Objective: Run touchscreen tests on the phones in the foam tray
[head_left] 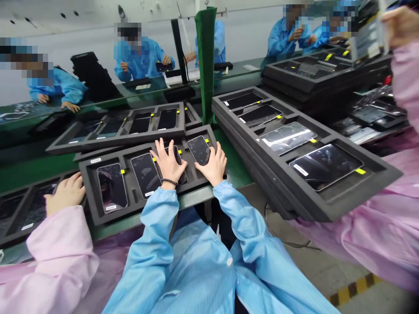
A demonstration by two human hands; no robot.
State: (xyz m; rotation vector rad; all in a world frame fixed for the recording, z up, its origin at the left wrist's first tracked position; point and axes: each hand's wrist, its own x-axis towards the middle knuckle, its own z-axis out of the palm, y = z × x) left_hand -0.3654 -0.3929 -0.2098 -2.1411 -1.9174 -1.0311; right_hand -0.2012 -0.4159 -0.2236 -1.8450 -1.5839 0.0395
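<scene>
A black foam tray (pixel 92 183) lies in front of me, with several phone screens in its compartments, each with a yellow tab. My left hand (pixel 169 165) spreads its fingers over the third phone screen (pixel 183 176) and partly covers it. Beside it lies another phone screen (pixel 144 172). My right hand (pixel 214 163) is at the rightmost phone screen (pixel 198 149), its thumb at the lower edge and its fingers stretched along the tray's right side. Thumb and fingers are apart; whether they press on the screen or the tray, I cannot tell.
A tall stack of foam trays (pixel 327 205) with phone screens stands to my right. Another filled tray (pixel 122 141) lies behind mine. A co-worker's hand (pixel 67 194) in a pink sleeve rests at the left tray. A green post (pixel 206 65) rises ahead. Co-workers in blue sit opposite.
</scene>
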